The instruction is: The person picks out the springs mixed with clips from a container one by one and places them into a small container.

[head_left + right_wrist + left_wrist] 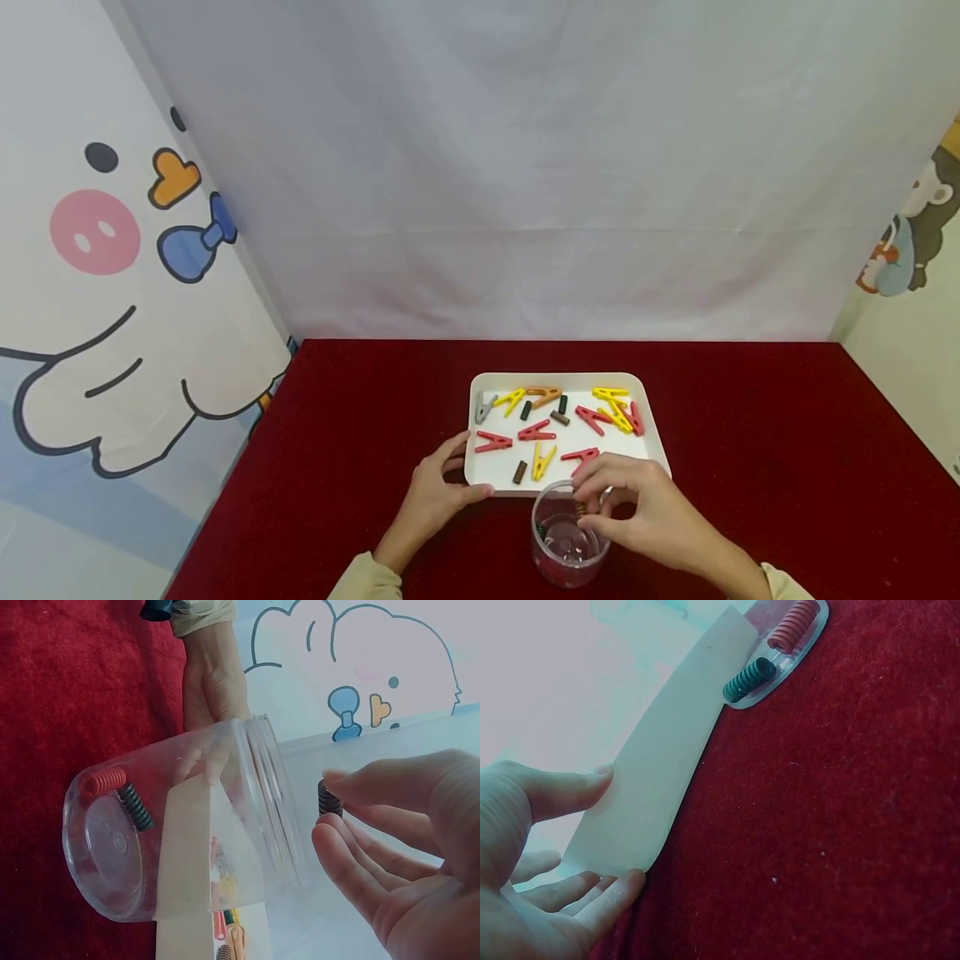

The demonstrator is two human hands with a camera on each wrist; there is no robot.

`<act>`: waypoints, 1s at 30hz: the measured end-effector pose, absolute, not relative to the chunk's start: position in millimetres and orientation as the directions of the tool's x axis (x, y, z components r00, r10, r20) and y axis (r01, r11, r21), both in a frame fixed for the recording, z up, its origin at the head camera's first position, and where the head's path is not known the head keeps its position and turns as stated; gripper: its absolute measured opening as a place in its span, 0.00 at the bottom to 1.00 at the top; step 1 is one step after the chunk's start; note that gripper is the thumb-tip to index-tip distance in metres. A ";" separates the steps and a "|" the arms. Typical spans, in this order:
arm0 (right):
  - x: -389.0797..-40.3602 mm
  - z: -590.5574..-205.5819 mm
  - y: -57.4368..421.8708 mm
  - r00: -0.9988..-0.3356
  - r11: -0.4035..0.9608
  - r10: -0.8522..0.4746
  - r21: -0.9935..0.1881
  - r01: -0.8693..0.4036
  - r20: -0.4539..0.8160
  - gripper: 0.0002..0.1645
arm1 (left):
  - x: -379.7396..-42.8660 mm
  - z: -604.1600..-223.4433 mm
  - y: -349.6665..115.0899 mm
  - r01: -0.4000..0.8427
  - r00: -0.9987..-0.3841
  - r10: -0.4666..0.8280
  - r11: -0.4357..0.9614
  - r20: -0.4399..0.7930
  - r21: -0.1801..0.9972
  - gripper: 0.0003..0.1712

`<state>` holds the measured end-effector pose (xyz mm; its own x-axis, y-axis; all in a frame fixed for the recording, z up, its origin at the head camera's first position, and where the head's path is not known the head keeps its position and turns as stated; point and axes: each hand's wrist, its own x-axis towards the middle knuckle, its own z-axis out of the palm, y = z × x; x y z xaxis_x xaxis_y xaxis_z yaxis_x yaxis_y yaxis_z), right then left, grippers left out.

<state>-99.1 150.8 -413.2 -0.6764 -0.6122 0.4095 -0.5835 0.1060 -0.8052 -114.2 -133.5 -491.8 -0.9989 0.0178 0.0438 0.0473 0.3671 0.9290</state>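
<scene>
Jar [161, 776]: clear plastic, glossy, smooth
Tray [660, 765]: plastic, smooth, matt
Springs [329, 801]: painted-looking metal, ridged
Clips [495, 442]: smooth plastic
Tablecloth [817, 802]: fuzzy cloth, matt
Backdrop [525, 167]: lightly creased cloth, matt

From the head, the tabletop [750, 442] is viewed forward and downward, farthest off; from the left and right wrists, the tray [656, 765] (upper left) and jar [161, 795] (centre left) are viewed closely. Both are shared by all views.

coiled spring [330, 799] in fingers [341, 859], clear upright jar [567, 571] below, two springs [135, 806] inside, white tray [637, 446] beyond
</scene>
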 end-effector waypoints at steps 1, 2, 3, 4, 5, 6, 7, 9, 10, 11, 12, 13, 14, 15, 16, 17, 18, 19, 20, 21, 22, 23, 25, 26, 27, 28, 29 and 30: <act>-98.9 -413.9 150.6 -0.670 0.101 -0.615 -0.801 -0.590 0.416 0.12 | -114.3 -491.6 -133.4 0.045 -0.999 0.017 0.365 0.041 0.930 0.48; -98.7 -414.5 150.3 -0.665 0.099 -0.617 -0.797 -0.596 0.421 0.12 | -114.5 -491.6 -133.3 0.042 -0.999 0.016 0.364 0.039 0.930 0.48; -98.5 -414.9 150.1 -0.661 0.101 -0.618 -0.792 -0.602 0.424 0.12 | -114.5 -491.5 -133.2 0.040 -0.999 0.015 0.363 0.037 0.931 0.48; -98.3 -415.1 149.7 -0.660 0.105 -0.619 -0.787 -0.608 0.427 0.13 | -114.5 -491.5 -133.1 0.038 -0.999 0.014 0.363 0.036 0.931 0.48; -98.1 -415.4 149.5 -0.658 0.111 -0.618 -0.781 -0.614 0.430 0.14 | -114.6 -491.6 -133.1 0.037 -0.999 0.013 0.365 0.034 0.930 0.48; -98.0 -415.5 149.2 -0.657 0.119 -0.618 -0.774 -0.622 0.433 0.14 | -114.6 -491.7 -133.1 0.036 -0.999 0.013 0.367 0.034 0.929 0.48; -97.9 -415.5 148.9 -0.656 0.127 -0.617 -0.767 -0.629 0.435 0.15 | -114.6 -491.9 -133.1 0.035 -0.999 0.013 0.369 0.033 0.929 0.48; -97.5 -415.3 148.4 -0.658 0.143 -0.615 -0.758 -0.636 0.435 0.17 | -114.6 -492.3 -133.1 0.034 -0.999 0.014 0.373 0.031 0.927 0.48; -97.4 -415.3 148.3 -0.659 0.150 -0.614 -0.756 -0.637 0.434 0.17 | -114.6 -492.4 -133.2 0.033 -0.999 0.013 0.374 0.030 0.927 0.48; -97.2 -415.3 148.2 -0.661 0.157 -0.612 -0.753 -0.639 0.434 0.17 | -114.5 -492.6 -133.3 0.031 -1.000 0.014 0.376 0.028 0.926 0.48; -97.1 -415.2 148.2 -0.661 0.160 -0.611 -0.750 -0.641 0.435 0.17 | -114.4 -492.7 -133.3 0.031 -1.000 0.015 0.376 0.027 0.926 0.48; -97.2 -415.2 148.1 -0.660 0.161 -0.610 -0.747 -0.645 0.438 0.18 | -114.4 -492.8 -133.4 0.031 -1.000 0.016 0.375 0.027 0.926 0.48; -97.3 -415.4 148.2 -0.659 0.160 -0.609 -0.745 -0.647 0.442 0.17 | -114.3 -492.8 -133.5 0.031 -1.000 0.017 0.373 0.026 0.927 0.48; -97.4 -415.6 148.2 -0.660 0.162 -0.607 -0.743 -0.649 0.444 0.17 | -114.3 -492.8 -133.7 0.031 -1.000 0.016 0.372 0.027 0.928 0.48; -97.6 -415.7 148.3 -0.659 0.161 -0.605 -0.741 -0.652 0.447 0.17 | -114.3 -492.8 -133.7 0.031 -0.999 0.016 0.370 0.027 0.929 0.48; -97.7 -415.7 148.3 -0.658 0.160 -0.603 -0.740 -0.653 0.450 0.17 | -114.3 -492.7 -133.7 0.032 -0.999 0.017 0.367 0.028 0.930 0.48; -97.9 -415.7 148.3 -0.659 0.161 -0.602 -0.740 -0.653 0.451 0.16 | -114.2 -492.6 -133.7 0.033 -0.999 0.017 0.365 0.028 0.930 0.48; -98.0 -415.8 148.2 -0.660 0.163 -0.599 -0.738 -0.655 0.453 0.16 | -114.1 -492.4 -133.7 0.032 -0.999 0.016 0.363 0.027 0.931 0.48; -98.2 -415.8 148.1 -0.662 0.167 -0.596 -0.737 -0.655 0.454 0.16 | -114.0 -492.2 -133.6 0.029 -1.000 0.016 0.361 0.025 0.932 0.48; -98.3 -415.9 148.0 -0.665 0.171 -0.593 -0.736 -0.655 0.454 0.16 | -113.8 -491.9 -133.6 0.027 -1.000 0.015 0.360 0.023 0.932 0.48; -98.6 -415.9 147.7 -0.665 0.174 -0.591 -0.732 -0.658 0.457 0.16 | -113.7 -491.6 -133.5 0.025 -1.000 0.016 0.359 0.021 0.933 0.48; -98.8 -415.8 147.5 -0.665 0.174 -0.588 -0.730 -0.660 0.461 0.17 | -113.6 -491.4 -133.5 0.023 -1.000 0.015 0.360 0.019 0.933 0.48; -99.3 -415.5 146.8 -0.661 0.172 -0.584 -0.724 -0.668 0.471 0.17 | -113.3 -491.1 -133.4 0.021 -1.000 0.014 0.363 0.017 0.932 0.48; -99.6 -415.2 146.4 -0.660 0.170 -0.582 -0.722 -0.670 0.475 0.17 | -113.2 -491.0 -133.4 0.021 -1.000 0.014 0.364 0.017 0.931 0.48; -99.9 -414.8 145.9 -0.657 0.164 -0.582 -0.722 -0.672 0.479 0.17 | -113.1 -491.1 -133.5 0.021 -1.000 0.014 0.366 0.017 0.930 0.48; -100.3 -414.3 145.4 -0.654 0.158 -0.582 -0.723 -0.673 0.483 0.17 | -113.0 -491.1 -133.5 0.022 -1.000 0.014 0.368 0.018 0.930 0.48; -100.7 -413.8 144.9 -0.652 0.151 -0.582 -0.723 -0.674 0.486 0.17 | -113.0 -491.2 -133.5 0.022 -1.000 0.014 0.368 0.018 0.930 0.48; -101.3 -413.4 144.4 -0.648 0.146 -0.582 -0.720 -0.678 0.492 0.17 | -113.0 -491.3 -133.5 0.023 -1.000 0.015 0.368 0.019 0.930 0.48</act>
<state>-101.3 144.4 -413.4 -0.6477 -0.5819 0.4918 -0.6781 0.1460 -0.7204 -113.0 -133.5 -491.3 -0.9997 0.0149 0.0191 0.0232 0.3677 0.9296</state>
